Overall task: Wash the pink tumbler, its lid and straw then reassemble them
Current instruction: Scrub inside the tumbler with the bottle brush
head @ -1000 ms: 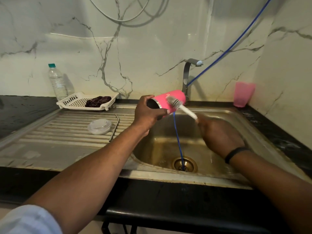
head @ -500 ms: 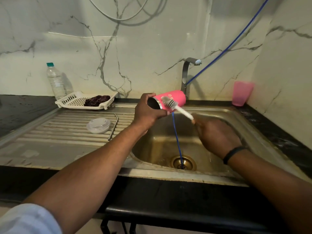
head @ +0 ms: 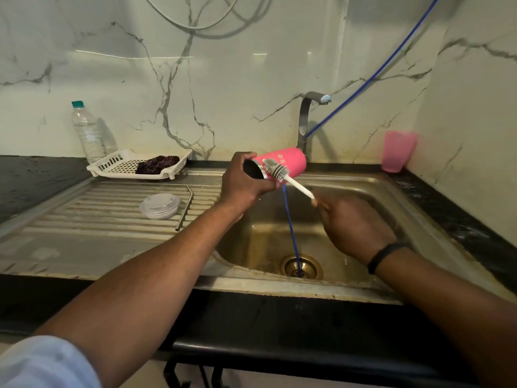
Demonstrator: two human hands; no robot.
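The right hand [head: 354, 225] is covering the lower end of the brush handle [head: 298, 187], so its grip is hiding from me. The left hand [head: 246, 183] is wrapping over part of the pink tumbler's [head: 288, 163] rim, and its dark inside is showing nothing. The white lettering on its side is reading too small. The blue hose [head: 291, 228] is running off the top edge.

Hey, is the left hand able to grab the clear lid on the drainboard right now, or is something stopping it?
Probably not at once: the left hand grips the pink tumbler over the sink. The clear lid lies uncovered on the drainboard, beside the metal straw, so the path looks free once the tumbler is put down.
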